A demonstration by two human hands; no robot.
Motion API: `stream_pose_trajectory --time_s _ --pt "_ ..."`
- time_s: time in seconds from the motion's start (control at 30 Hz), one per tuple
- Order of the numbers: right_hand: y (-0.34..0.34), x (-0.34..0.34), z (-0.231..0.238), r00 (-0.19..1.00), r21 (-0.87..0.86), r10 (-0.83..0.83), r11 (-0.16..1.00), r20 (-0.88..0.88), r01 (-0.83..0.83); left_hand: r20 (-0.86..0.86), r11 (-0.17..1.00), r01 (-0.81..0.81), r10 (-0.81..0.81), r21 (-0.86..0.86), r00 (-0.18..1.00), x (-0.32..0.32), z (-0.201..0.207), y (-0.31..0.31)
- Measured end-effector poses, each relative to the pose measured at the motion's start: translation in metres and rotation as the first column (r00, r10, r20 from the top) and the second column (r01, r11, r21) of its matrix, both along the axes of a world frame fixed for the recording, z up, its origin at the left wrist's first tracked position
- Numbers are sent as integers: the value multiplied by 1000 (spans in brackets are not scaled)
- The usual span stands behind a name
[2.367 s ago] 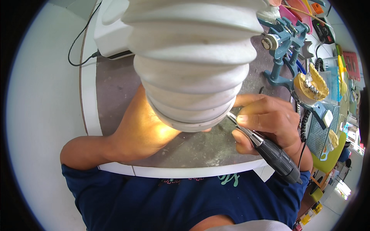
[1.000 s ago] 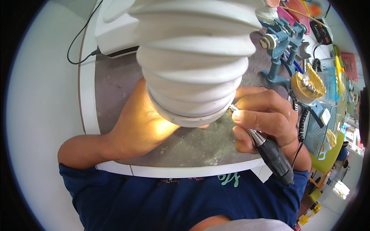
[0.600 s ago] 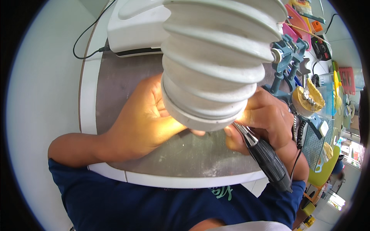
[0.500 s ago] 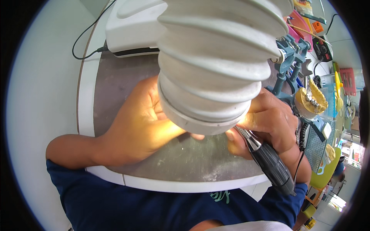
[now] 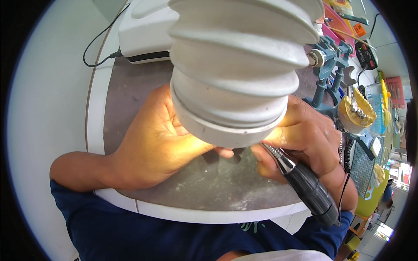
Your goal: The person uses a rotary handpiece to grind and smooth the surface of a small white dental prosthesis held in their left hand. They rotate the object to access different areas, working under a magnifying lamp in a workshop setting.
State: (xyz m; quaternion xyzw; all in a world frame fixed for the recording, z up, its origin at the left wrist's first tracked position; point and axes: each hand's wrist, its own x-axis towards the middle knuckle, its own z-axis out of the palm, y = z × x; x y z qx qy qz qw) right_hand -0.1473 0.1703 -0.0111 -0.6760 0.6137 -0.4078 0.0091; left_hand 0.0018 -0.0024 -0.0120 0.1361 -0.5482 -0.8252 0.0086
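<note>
A wide white ribbed hose (image 5: 237,65) hangs over the middle of the bench, its round mouth hiding most of my fingertips. My right hand (image 5: 307,141) is closed around a black rotary handpiece (image 5: 309,189) with a metal neck; its cord runs off the back end. The tip of the handpiece is out of sight under the hose. My left hand (image 5: 152,141) reaches in from the other side with its thumb and fingers drawn together. Whatever it grips is hidden by the hose. Bright light falls on both hands near the mouth.
At right stands a blue-grey articulator (image 5: 324,80) beside a yellow dental model (image 5: 359,113) with silvery metal parts. Behind them are a pink bowl (image 5: 339,26) and a black control box (image 5: 366,54). A white machine (image 5: 146,35) with a cable sits far left on the dark bench top (image 5: 226,182).
The view has shifted slightly, so the hose appears a little further left and higher, and the things at right further right. Both hands keep nearly the same pose and the right still holds the handpiece.
</note>
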Motion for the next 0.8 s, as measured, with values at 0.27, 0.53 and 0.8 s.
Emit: stream_pose_trajectory --time_s 0.27,0.53,0.8 --pt "-1 -3 1 999 -20 36 999 -22 -37 76 994 105 -105 -1 992 1 5 -6" --pt "1 -2 3 999 -9 27 1000 -17 -27 52 994 103 -104 22 993 1 3 -4" --pt "1 -1 3 1000 -25 5 1000 -31 -5 2 996 53 -54 71 999 2 1 -2"
